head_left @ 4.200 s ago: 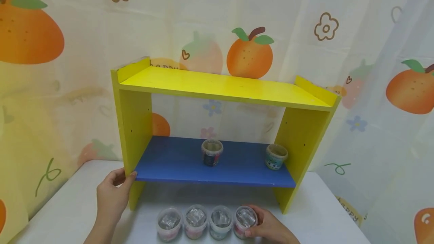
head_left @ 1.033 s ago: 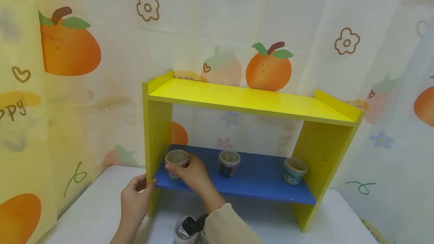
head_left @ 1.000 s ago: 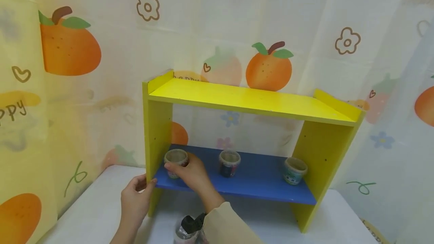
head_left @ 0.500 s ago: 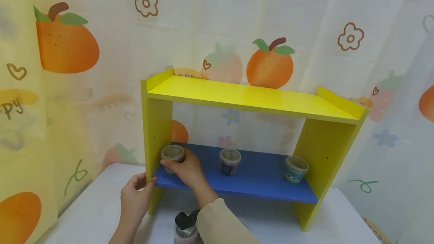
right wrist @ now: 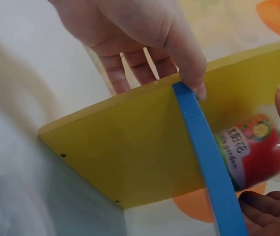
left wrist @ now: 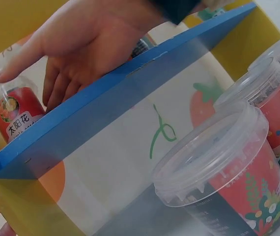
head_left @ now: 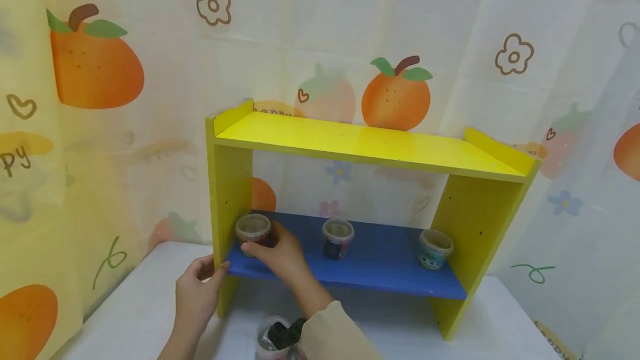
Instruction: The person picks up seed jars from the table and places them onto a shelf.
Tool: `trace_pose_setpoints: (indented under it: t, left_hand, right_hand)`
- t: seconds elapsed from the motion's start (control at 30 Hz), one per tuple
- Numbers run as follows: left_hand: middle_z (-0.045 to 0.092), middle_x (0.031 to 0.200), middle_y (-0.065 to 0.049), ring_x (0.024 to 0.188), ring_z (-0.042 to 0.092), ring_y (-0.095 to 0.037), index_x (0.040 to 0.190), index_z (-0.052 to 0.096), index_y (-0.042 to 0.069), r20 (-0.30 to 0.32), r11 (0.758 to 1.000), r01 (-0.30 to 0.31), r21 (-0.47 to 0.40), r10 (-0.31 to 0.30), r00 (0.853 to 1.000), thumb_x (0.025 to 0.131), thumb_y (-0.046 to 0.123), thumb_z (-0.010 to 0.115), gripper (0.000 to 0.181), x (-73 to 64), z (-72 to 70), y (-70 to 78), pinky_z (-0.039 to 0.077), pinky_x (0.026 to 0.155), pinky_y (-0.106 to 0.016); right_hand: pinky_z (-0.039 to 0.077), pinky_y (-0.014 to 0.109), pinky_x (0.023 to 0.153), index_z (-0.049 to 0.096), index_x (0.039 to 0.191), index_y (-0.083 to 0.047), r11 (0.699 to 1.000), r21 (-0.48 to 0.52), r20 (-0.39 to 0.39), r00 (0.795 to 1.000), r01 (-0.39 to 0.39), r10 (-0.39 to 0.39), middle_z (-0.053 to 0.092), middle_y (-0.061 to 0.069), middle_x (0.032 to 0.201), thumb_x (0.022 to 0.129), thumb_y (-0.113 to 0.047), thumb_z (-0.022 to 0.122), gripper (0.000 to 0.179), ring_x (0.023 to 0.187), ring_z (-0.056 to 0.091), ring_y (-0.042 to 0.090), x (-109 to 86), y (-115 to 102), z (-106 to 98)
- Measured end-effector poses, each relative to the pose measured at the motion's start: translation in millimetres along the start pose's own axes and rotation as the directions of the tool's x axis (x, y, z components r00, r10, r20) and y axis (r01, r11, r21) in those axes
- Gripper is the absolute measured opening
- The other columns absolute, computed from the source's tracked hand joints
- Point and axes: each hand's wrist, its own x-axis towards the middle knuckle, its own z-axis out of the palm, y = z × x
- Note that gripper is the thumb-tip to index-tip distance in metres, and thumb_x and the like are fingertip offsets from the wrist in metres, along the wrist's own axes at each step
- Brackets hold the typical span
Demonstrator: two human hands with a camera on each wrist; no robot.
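A small clear plastic tub (head_left: 252, 228) with a red label stands on the left end of the blue shelf board (head_left: 385, 271). My right hand (head_left: 289, 263) is around its right side, thumb in front. In the right wrist view the fingers (right wrist: 267, 209) are spread apart from the tub (right wrist: 264, 155), the thumb close to its rim. My left hand (head_left: 196, 296) grips the left side panel (head_left: 217, 204) of the yellow rack where the board meets it, thumb on the board's front edge. Two more tubs stand on the board: a middle tub (head_left: 336, 246) and a right tub (head_left: 434, 257).
Below the board, several tubs stand on the white table (head_left: 135, 288), such as a red-labelled tub (left wrist: 248, 194) in the left wrist view. The right forearm's sleeve (head_left: 340, 335) covers part of them. A printed curtain (head_left: 300, 32) hangs behind the rack.
Since the oldest frame, my right hand has brought a tub from the table to the board's left end. In the last second the tub shifted left and the right hand's fingers loosened from it.
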Motion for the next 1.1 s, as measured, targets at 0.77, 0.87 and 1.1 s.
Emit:
trace_pose_setpoints:
  t: [0.77, 0.87, 1.1]
  left_hand:
    - [0.065, 0.118, -0.019, 0.11, 0.059, -0.031, 0.124, 0.061, 0.002, 0.017, 0.999, 0.043, -0.004, -0.043, 0.999, 0.094, 0.037, 0.065, 0.046, -0.3, 2.1, 2.9, 0.04, 0.067, 0.0]
    - [0.066, 0.117, -0.019, 0.11, 0.059, -0.03, 0.123, 0.061, 0.002, 0.013, 0.999, 0.042, 0.009, -0.042, 0.999, 0.094, 0.037, 0.065, 0.046, -0.4, 1.7, 2.6, 0.039, 0.067, 0.0]
    - [0.066, 0.116, -0.018, 0.107, 0.058, -0.026, 0.123, 0.062, 0.002, 0.014, 1.0, 0.016, 0.009, -0.016, 1.0, 0.094, 0.035, 0.066, 0.045, 1.4, 0.2, 1.5, 0.04, 0.067, -0.001]
  right_hand:
    - [0.047, 0.04, 0.104, 0.054, 0.136, -0.004, 0.981, 0.097, 0.073, 0.985, -0.166, 0.159, 0.061, 0.015, 0.134, 0.085, -0.041, 0.075, 0.066, 0.127, 0.055, 0.032, -138.7, 57, -135]
    - [0.043, 0.048, 0.106, 0.05, 0.139, -0.001, 0.974, 0.054, 0.096, 0.972, -0.219, 0.213, 0.057, 0.02, 0.137, 0.088, -0.04, 0.073, 0.068, 0.129, 0.051, 0.038, -150.4, 77, -144]
    - [0.039, 0.057, 0.106, 0.038, 0.148, -0.001, 0.961, -0.002, 0.231, 0.935, -0.277, 0.27, 0.046, 0.022, 0.147, 0.088, -0.036, 0.074, 0.078, 0.135, 0.043, 0.042, -155.7, 115, -147]
